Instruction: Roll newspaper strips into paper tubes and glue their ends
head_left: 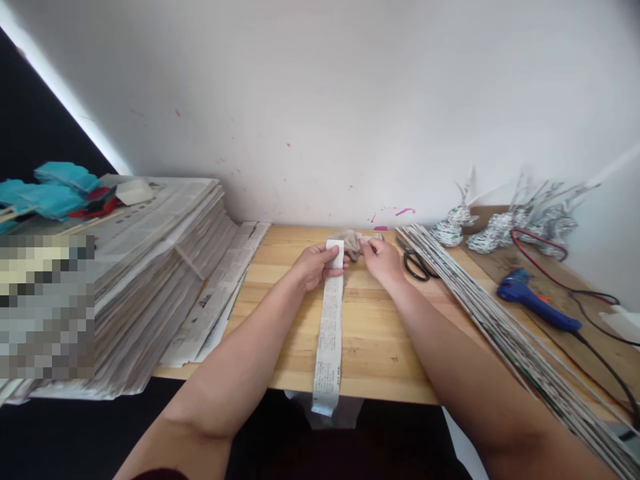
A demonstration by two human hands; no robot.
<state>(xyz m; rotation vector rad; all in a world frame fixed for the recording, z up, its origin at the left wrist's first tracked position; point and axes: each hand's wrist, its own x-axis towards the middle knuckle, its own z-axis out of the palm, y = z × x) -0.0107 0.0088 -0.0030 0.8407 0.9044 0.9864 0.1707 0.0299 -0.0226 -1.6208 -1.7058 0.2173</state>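
Observation:
My left hand [315, 265] is closed on the upper end of a long newspaper strip [329, 327], with the thumb on top and fingers behind. The strip hangs down toward me, its lower end past the table's front edge. Just to the right, my right hand [384, 261] has thumb and fingertips pinched together at a crumpled beige cloth [352, 244]. Part of the cloth is hidden behind the fingers. Black-handled scissors [416, 261] lie close to the right of that hand.
Tall newspaper stacks [185, 247] stand left, with blue pieces [65, 190] on top. Thin rolled paper sticks [500, 327] run along the right. Beyond them lie a blue glue gun [540, 303] with cords and several woven paper figures [450, 227]. A white wall [320, 120] rises behind the table.

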